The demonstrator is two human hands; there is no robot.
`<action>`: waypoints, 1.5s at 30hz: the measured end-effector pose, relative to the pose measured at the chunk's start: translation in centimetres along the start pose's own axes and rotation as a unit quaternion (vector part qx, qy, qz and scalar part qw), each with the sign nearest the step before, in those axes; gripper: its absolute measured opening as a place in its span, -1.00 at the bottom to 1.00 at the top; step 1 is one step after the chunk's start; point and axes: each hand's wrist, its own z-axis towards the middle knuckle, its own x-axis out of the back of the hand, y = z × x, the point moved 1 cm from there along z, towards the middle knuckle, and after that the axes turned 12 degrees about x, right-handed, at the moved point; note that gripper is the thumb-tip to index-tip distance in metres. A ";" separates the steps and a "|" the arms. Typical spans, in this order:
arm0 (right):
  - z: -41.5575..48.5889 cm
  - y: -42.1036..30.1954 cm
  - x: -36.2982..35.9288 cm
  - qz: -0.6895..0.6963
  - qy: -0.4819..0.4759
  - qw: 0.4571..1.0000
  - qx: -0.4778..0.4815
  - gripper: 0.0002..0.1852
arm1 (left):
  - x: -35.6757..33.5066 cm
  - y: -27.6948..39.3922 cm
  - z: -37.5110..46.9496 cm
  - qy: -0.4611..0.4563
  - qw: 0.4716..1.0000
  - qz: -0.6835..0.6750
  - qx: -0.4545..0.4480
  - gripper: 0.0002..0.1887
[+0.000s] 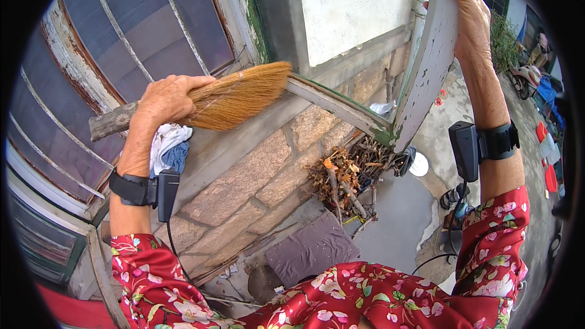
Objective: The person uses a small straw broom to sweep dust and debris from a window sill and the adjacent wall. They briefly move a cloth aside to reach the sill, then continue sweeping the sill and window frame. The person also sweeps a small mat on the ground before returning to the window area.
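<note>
My left hand [167, 98] is closed around a straw hand broom [249, 100], with its index finger stretched along the binding. The broom's worn grey handle [112, 121] points left, and its bristle tip lies over the near end of the window sash's lower rail [338, 105]. At the upper right my right hand [473, 23] grips the outer stile of that opened wooden sash [427, 61], fingers wrapped behind it. The sash's paint is white and flaking, with green along the inner edges. Beneath my left hand, white and blue cloths [171, 146] lie on the sill [219, 146].
Metal bars [121, 32] cross the window at left. Below the sill runs a stone wall [256, 178]. Sticks and dry leaves [347, 173] are heaped on the ground near a purple cloth [313, 249]. A white disc [418, 164] and red basins [550, 178] are farther right.
</note>
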 end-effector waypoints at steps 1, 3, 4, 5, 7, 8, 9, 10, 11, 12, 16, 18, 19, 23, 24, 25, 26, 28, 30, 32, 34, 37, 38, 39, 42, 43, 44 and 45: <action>0.1 0.1 0.1 0.001 -0.001 1.000 -0.003 -0.63 | 0.2 -0.9 0.2 0.003 1.000 -0.015 0.019 -0.33; 0.5 0.4 0.5 0.022 -0.015 0.999 -0.039 -0.62 | -0.2 -0.9 1.3 0.019 0.998 -0.018 0.049 -0.32; 0.8 0.7 0.6 0.033 -0.021 0.998 -0.055 -0.62 | -0.6 -0.2 1.8 0.036 0.997 -0.015 0.069 -0.32; 1.0 1.0 0.8 0.036 -0.022 0.998 -0.056 -0.61 | -1.4 1.0 2.1 -0.010 0.998 -0.023 0.062 -0.31; 1.3 1.5 1.1 0.040 -0.026 0.997 -0.058 -0.61 | -2.8 3.3 2.1 -0.100 0.993 -0.039 0.051 -0.30; 1.4 1.8 1.3 0.042 -0.026 0.997 -0.057 -0.59 | -3.1 3.7 1.7 -0.164 0.985 -0.054 -0.030 -0.23; 1.5 2.0 1.4 0.033 -0.015 0.997 -0.066 -0.59 | -3.1 3.6 1.3 -0.187 0.976 -0.103 -0.049 -0.18; 1.5 2.2 1.6 0.024 -0.004 0.997 -0.077 -0.59 | -2.9 2.9 0.7 -0.207 0.955 -0.206 -0.055 -0.16; 1.5 2.3 1.7 0.016 0.008 0.996 -0.086 -0.59 | -2.2 1.4 0.4 -0.228 0.932 -0.279 -0.024 -0.15; 1.6 2.3 1.7 0.021 -0.002 0.997 -0.073 -0.59 | -1.6 -0.2 0.1 -0.263 0.874 -0.407 -0.031 -0.15; 1.6 2.3 1.7 0.045 -0.026 0.997 -0.059 -0.59 | -1.1 -4.7 0.8 -0.224 0.817 -0.529 0.046 -0.17; 1.6 2.2 1.6 0.046 -0.031 0.997 -0.048 -0.60 | -1.5 -4.7 1.3 -0.160 0.885 -0.436 0.041 -0.21; 1.6 2.1 1.6 0.042 -0.034 0.998 -0.034 -0.60 | -1.7 -4.1 1.4 -0.111 0.930 -0.351 0.024 -0.22; 1.5 1.9 1.4 0.034 -0.023 0.999 -0.031 -0.62 | -1.3 -2.2 0.8 0.042 0.990 -0.108 0.081 -0.28; 1.5 1.8 1.3 0.032 -0.022 0.999 -0.031 -0.63 | -1.2 -1.8 0.9 0.047 0.992 -0.104 0.056 -0.31; 1.4 1.7 1.2 0.031 -0.022 0.999 -0.032 -0.63 | -1.3 -1.5 1.0 0.038 0.994 -0.095 0.050 -0.30; 1.3 1.5 1.2 0.029 -0.022 0.999 -0.032 -0.64 | -1.5 -1.3 1.2 0.033 0.995 -0.085 0.049 -0.30; 1.2 1.3 1.0 0.042 -0.023 0.999 -0.006 -0.65 | -2.4 -0.4 1.9 0.066 0.995 -0.074 0.012 -0.33; 1.0 1.2 0.8 0.044 -0.020 0.999 -0.012 -0.65 | -3.8 0.7 2.3 0.113 0.994 0.004 0.001 -0.38; 1.0 1.2 0.7 0.044 -0.016 0.998 -0.051 -0.65 | -4.8 2.2 2.1 0.121 0.990 0.077 -0.015 -0.44; 1.0 1.3 0.7 0.059 -0.024 0.998 -0.005 -0.66 | -4.3 2.9 1.5 0.096 0.988 0.117 -0.017 -0.49; 1.2 1.6 0.8 0.062 -0.043 0.997 0.013 -0.67 | -0.3 1.9 0.6 0.057 0.988 0.144 -0.021 -0.51; 1.3 1.6 0.8 0.066 -0.046 0.997 0.018 -0.67 | 1.4 1.1 0.3 0.041 0.989 0.140 0.008 -0.51; 1.4 1.6 0.9 0.071 -0.049 0.996 0.023 -0.68 | 2.6 0.6 0.2 0.023 0.992 0.120 0.018 -0.48; 1.3 1.6 0.9 0.068 -0.040 0.996 0.037 -0.67 | 2.7 1.7 0.5 0.066 0.994 0.075 0.050 -0.52; 1.3 1.6 0.9 0.058 -0.040 0.997 0.031 -0.67 | 1.7 2.8 0.8 0.084 0.992 0.078 0.058 -0.54; 1.2 1.6 0.8 0.048 -0.041 0.998 0.023 -0.67 | 0.3 3.9 0.9 0.045 0.993 0.090 0.058 -0.59; 1.2 1.7 0.7 0.039 -0.040 0.998 0.018 -0.67 | -1.1 4.8 0.9 0.006 0.988 0.153 0.031 -0.54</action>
